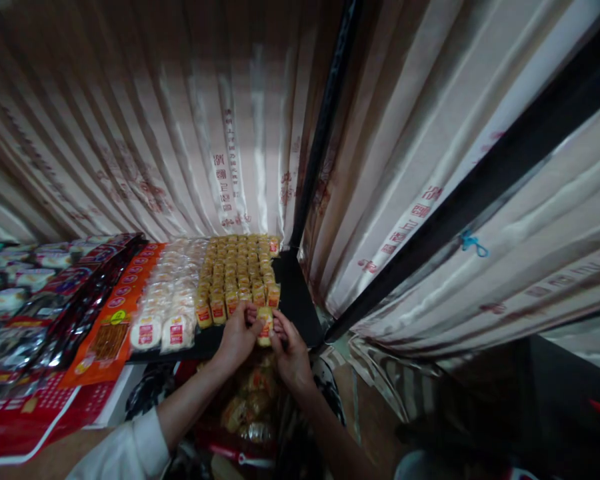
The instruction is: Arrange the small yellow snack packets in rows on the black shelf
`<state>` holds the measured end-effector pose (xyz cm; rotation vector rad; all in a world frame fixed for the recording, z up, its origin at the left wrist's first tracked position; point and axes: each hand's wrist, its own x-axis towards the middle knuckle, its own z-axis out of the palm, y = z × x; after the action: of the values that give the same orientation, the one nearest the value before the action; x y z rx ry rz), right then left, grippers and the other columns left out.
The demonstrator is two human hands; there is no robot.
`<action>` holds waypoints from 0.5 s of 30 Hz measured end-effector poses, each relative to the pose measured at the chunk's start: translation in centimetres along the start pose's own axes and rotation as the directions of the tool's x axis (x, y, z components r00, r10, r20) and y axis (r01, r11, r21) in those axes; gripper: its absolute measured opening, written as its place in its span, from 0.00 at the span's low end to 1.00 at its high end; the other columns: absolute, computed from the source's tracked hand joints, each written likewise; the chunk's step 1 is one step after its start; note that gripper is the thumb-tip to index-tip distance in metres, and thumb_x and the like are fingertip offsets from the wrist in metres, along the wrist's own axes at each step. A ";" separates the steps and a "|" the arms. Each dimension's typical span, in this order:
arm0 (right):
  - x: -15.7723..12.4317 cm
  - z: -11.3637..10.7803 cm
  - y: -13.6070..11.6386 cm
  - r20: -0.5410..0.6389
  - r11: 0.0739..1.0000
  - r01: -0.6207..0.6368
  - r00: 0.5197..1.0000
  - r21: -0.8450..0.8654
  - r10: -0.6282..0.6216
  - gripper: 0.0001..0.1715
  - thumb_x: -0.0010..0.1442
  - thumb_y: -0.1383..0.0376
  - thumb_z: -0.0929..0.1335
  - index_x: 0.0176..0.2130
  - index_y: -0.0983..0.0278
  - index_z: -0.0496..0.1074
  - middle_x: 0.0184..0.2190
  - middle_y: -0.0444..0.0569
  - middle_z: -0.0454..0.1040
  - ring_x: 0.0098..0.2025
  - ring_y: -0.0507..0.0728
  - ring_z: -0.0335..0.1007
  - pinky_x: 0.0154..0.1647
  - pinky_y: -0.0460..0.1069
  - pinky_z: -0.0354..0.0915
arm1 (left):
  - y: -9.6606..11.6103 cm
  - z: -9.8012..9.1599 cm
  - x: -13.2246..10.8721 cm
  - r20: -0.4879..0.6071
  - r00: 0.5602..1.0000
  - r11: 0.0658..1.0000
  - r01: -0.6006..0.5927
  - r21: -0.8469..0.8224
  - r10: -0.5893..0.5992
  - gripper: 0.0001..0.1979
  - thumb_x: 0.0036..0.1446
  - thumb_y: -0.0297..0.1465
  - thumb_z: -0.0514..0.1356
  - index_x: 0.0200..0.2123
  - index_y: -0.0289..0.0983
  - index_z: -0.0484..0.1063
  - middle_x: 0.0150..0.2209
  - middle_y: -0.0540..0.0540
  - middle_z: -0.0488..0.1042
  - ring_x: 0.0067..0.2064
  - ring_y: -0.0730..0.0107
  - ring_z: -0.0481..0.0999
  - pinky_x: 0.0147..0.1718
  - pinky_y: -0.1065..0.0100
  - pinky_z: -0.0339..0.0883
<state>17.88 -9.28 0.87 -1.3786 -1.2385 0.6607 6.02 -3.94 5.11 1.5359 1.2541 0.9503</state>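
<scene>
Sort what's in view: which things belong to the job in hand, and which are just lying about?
Job:
- left hand and right hand, both on one yellow packet
- yellow rows
- black surface under them
- bagged packets below, probably

Apparently lying about:
- white packets
- orange bag
- dark bags
- blue tie

Black shelf gives room right of packet rows; curtain seemingly blocks beyond.

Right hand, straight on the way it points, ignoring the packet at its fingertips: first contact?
Likely the near end of the yellow packet rows, just beyond the right hand. Height is unclear from this one view, so it might pass above them.
</scene>
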 end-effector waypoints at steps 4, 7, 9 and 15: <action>3.7 -1.5 -0.5 -0.091 0.995 0.089 0.992 -0.049 -0.093 0.21 0.58 0.61 0.63 0.52 0.59 0.65 0.41 0.50 0.71 0.40 0.54 0.69 0.41 0.49 0.68 | 2.8 1.2 2.9 0.024 0.997 0.997 -0.073 -0.001 0.073 0.07 0.48 0.26 0.56 0.34 0.36 0.65 0.31 0.49 0.71 0.32 0.75 0.71 0.34 0.70 0.67; 6.9 -2.3 -0.1 -0.157 0.989 0.129 0.978 -0.068 -0.139 0.22 0.58 0.60 0.63 0.52 0.60 0.65 0.42 0.51 0.71 0.41 0.55 0.69 0.42 0.50 0.68 | 4.4 2.2 5.5 0.033 0.992 0.992 -0.124 0.004 0.124 0.08 0.49 0.24 0.54 0.35 0.36 0.66 0.33 0.48 0.73 0.34 0.74 0.73 0.37 0.70 0.67; 9.1 -2.5 0.6 -0.209 0.988 0.134 0.967 -0.080 -0.148 0.23 0.58 0.60 0.62 0.53 0.61 0.65 0.43 0.52 0.71 0.41 0.55 0.69 0.42 0.50 0.67 | 4.9 3.0 7.4 0.040 0.991 0.992 -0.129 -0.008 0.129 0.10 0.49 0.22 0.53 0.36 0.36 0.67 0.36 0.47 0.74 0.36 0.73 0.74 0.38 0.70 0.68; 14.9 -1.4 4.3 -0.354 0.977 0.071 0.925 -0.201 -0.140 0.25 0.57 0.60 0.60 0.54 0.64 0.63 0.47 0.53 0.70 0.47 0.58 0.67 0.50 0.55 0.62 | 4.9 5.5 12.5 0.084 0.985 0.966 -0.163 0.198 0.149 0.13 0.53 0.23 0.51 0.42 0.35 0.68 0.42 0.43 0.75 0.42 0.69 0.74 0.45 0.66 0.67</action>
<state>24.80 4.66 0.89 -1.4954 -1.0803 0.1984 14.88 7.01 8.39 1.8358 1.2261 0.8814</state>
